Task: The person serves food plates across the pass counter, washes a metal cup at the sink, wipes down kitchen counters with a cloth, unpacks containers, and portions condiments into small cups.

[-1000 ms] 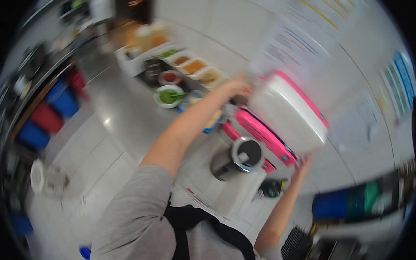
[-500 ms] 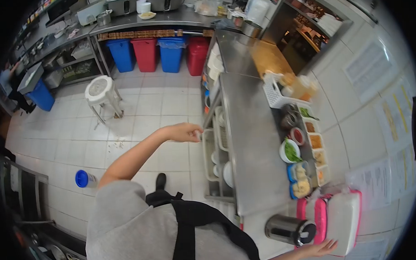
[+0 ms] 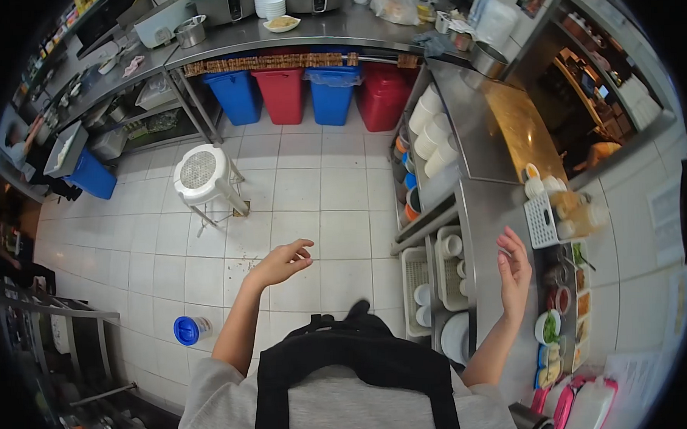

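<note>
My left hand (image 3: 283, 262) hangs over the tiled floor with its fingers apart and nothing in it. My right hand (image 3: 515, 267) is raised over the steel counter (image 3: 489, 217), fingers stretched out, holding nothing. Beside it on the counter stand a white basket (image 3: 541, 221) with bottles and a white bowl of green leaves (image 3: 548, 327). Below the counter edge, left of my right hand, crates (image 3: 416, 269) and white plates (image 3: 455, 338) sit on a shelf.
A white stool (image 3: 204, 174) stands on the floor ahead. Blue bins (image 3: 332, 100) and red bins (image 3: 280, 99) line the far counter. A blue-lidded container (image 3: 187, 330) is on the floor at left. Another person (image 3: 31, 146) is at the far left, partly hidden.
My view has turned to the right. My right hand has come up from beside the pink-edged containers to above the counter. My left hand has moved away from the shelf, its fingers loosening.
</note>
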Motion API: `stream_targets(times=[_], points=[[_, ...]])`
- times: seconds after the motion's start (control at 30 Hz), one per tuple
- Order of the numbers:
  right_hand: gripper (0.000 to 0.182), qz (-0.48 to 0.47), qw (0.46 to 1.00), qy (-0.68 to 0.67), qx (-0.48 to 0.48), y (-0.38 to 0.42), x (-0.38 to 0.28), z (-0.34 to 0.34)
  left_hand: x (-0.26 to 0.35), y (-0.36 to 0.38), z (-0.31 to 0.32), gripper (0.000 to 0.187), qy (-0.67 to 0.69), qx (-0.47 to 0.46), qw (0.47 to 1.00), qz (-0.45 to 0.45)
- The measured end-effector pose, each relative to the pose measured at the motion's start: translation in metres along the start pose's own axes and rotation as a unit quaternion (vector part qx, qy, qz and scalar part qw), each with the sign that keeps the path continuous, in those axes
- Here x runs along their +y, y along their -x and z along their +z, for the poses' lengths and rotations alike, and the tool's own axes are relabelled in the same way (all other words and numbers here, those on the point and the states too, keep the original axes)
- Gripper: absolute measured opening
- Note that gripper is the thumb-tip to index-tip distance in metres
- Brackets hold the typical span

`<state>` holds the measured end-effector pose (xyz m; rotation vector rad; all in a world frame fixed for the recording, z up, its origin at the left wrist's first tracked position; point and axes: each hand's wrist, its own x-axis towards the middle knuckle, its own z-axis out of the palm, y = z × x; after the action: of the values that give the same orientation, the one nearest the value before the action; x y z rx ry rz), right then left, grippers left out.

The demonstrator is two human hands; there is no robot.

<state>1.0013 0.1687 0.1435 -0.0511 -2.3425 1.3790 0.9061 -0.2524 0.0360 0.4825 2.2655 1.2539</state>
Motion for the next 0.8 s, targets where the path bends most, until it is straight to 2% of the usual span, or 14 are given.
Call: stream_targets(times=[0.07, 0.13, 0.27, 0.37, 0.47, 0.57, 0.67, 0.73, 0.8], points=[[0.028, 0.003, 1.0, -0.013, -0.003, -0.031, 0.023, 0.015, -0.006, -0.028, -0.016, 0.039, -0.009, -0.011, 1.0, -0.015], [0.027, 0.042, 0.999, -0.034, 0.003, -0.063, 0.044, 0.023, -0.012, -0.063, -0.031, 0.041, -0.016, -0.018, 1.0, 0.014], [0.024, 0.027, 0.997, -0.062, 0.03, -0.158, 0.084, 0.04, -0.033, -0.143, -0.062, 0.04, 0.015, 0.006, 0.999, 0.042], [0.022, 0.029, 0.998, -0.049, 0.019, -0.266, 0.122, 0.062, -0.036, -0.196, -0.092, 0.039, -0.013, 0.024, 1.0, 0.013], [0.019, -0.045, 0.999, 0.016, 0.0, -0.393, 0.155, 0.1, -0.019, -0.25, -0.141, 0.04, -0.06, 0.029, 0.998, -0.006], [0.02, -0.093, 0.994, 0.053, -0.023, -0.508, 0.17, 0.141, -0.013, -0.296, -0.177, 0.04, -0.02, 0.112, 0.993, -0.001], [0.022, -0.092, 0.989, 0.099, -0.062, -0.616, 0.214, 0.169, -0.02, -0.341, -0.204, 0.04, -0.024, 0.137, 0.99, -0.019], [0.023, -0.022, 0.977, 0.167, -0.129, -0.675, 0.24, 0.183, -0.025, -0.372, -0.219, 0.041, -0.017, 0.127, 0.992, -0.019], [0.023, 0.017, 0.973, 0.196, -0.122, -0.726, 0.275, 0.191, -0.037, -0.408, -0.237, 0.041, -0.009, 0.09, 0.995, -0.043]])
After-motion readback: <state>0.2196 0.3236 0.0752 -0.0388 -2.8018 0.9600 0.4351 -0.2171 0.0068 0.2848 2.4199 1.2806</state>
